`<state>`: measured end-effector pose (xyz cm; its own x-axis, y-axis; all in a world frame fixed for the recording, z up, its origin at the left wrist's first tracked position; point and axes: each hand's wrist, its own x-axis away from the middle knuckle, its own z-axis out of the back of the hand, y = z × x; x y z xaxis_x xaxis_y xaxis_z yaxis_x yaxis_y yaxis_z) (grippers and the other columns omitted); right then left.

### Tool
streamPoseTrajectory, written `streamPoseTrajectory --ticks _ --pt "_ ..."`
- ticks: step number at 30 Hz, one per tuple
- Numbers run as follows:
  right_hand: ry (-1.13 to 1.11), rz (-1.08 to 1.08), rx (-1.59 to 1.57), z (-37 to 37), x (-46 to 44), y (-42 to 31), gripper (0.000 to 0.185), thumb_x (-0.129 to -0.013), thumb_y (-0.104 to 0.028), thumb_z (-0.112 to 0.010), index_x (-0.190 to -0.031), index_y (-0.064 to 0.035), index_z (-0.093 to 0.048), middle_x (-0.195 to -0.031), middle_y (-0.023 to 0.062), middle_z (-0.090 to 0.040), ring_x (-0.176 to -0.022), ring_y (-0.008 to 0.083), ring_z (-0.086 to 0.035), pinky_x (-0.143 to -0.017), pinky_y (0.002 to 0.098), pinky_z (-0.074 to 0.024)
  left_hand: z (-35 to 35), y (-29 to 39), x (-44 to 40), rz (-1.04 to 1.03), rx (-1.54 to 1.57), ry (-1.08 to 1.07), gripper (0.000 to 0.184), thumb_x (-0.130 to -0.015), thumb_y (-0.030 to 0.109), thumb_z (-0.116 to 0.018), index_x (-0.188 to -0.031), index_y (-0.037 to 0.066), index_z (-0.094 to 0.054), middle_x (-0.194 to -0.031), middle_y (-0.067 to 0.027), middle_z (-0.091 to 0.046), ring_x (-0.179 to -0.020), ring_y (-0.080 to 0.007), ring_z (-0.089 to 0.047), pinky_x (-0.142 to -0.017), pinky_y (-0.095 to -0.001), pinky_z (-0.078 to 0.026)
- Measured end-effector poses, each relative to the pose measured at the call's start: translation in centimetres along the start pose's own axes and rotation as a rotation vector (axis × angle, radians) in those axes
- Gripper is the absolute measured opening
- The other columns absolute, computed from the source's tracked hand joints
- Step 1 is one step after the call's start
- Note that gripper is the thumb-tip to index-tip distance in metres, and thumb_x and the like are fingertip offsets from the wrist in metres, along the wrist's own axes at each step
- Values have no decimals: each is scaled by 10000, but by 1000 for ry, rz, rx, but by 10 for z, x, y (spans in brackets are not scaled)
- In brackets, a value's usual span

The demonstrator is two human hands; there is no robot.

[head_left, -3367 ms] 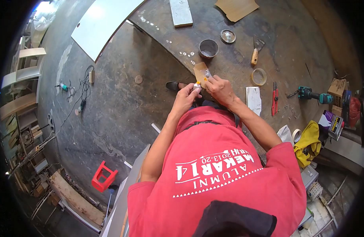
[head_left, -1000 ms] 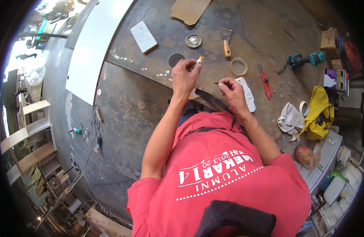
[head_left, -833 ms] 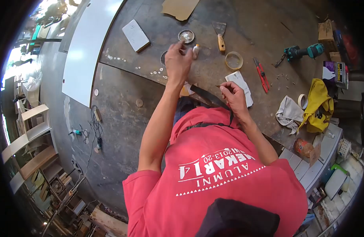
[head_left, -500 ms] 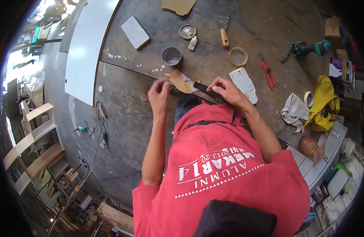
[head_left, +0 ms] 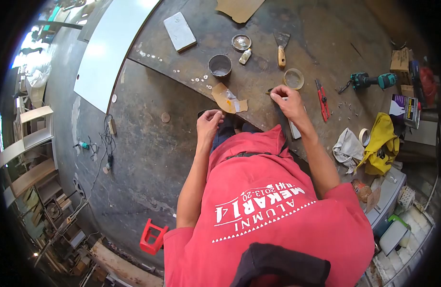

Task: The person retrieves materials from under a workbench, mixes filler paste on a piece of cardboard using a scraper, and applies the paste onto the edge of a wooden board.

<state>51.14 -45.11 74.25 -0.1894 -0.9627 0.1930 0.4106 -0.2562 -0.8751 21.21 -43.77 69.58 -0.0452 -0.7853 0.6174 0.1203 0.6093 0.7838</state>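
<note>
My left hand (head_left: 210, 125) is closed in a pinch by the table's edge; whatever its fingertips hold, if anything, is too small to make out. Just above it lies a curved piece of brown cardboard (head_left: 221, 95) with a whitish smear and a blob of orange paste (head_left: 228, 102). My right hand (head_left: 288, 102) is closed over the table to the right of the cardboard, and a small dark tip pokes out at its fingertips; the rest of that thing is hidden. A white block (head_left: 294, 130) lies partly covered by my right forearm.
A grey-smeared pot (head_left: 220, 65), small bottle (head_left: 245, 56), putty knife (head_left: 282, 53), tape roll (head_left: 294, 78) and red-handled pliers (head_left: 322, 101) lie on the metal table. Farther right are a cordless drill (head_left: 373, 81) and yellow cloth (head_left: 381, 146). A red stool (head_left: 153, 237) stands lower left.
My right hand has lifted away from the cardboard, and the dark strip that lay across it is gone from there. My left hand has come nearer the cardboard. The whole view has shifted.
</note>
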Motion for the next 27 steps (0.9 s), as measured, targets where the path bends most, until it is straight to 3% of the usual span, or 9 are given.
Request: streamPoseTrajectory --ticks 8,15,17,18,22,27 --pt "39 17 142 -55 -87 2 209 -866 -199 -679 -960 -18 -728 -866 134 -745 -809 230 -725 -742 345 -549 -13 -3 -28 -60 -153 57 230 -899 214 -694 -953 -8 -721 -781 -45 -728 -668 -95 -656 -569 -229 -472" --pt "58 72 -15 -63 -84 3 246 -876 -191 -655 -1048 -23 -709 -933 128 -741 -856 280 -718 -797 379 -547 -15 -1 -28 -74 -55 69 207 -899 179 -687 -958 -17 -720 -812 -56 -733 -680 -95 -661 -580 -222 -481" --pt "105 281 237 -60 -61 -12 267 -868 -169 -650 -1092 -31 -693 -981 149 -721 -904 317 -693 -839 404 -537 -14 2 -26 -86 14 97 213 -832 158 -700 -902 -43 -716 -761 -67 -728 -668 -105 -666 -598 -235 -495" --pt "-51 318 248 -59 -53 -11 308 -819 -170 -733 -1101 -52 -693 -1052 148 -679 -996 334 -655 -881 425 -524 -14 4 -26 -80 14 101 213 -832 158 -700 -902 -43 -716 -761 -67 -728 -668 -105 -666 -598 -235 -495" --pt "-222 454 516 -66 -12 -17 450 -710 -217 -854 -1107 -85 -690 -1149 127 -602 -1106 337 -600 -905 434 -515 -16 9 -22 -48 101 61 195 -861 171 -711 -909 -18 -701 -763 -49 -716 -673 -90 -660 -564 -222 -470" --pt "-168 412 424 -70 -5 -10 311 -773 -142 -799 -1053 -63 -689 -1034 126 -651 -961 335 -649 -837 424 -534 -15 4 -26 -49 128 45 174 -900 165 -698 -936 -2 -667 -790 -50 -706 -681 -90 -660 -558 -226 -498"
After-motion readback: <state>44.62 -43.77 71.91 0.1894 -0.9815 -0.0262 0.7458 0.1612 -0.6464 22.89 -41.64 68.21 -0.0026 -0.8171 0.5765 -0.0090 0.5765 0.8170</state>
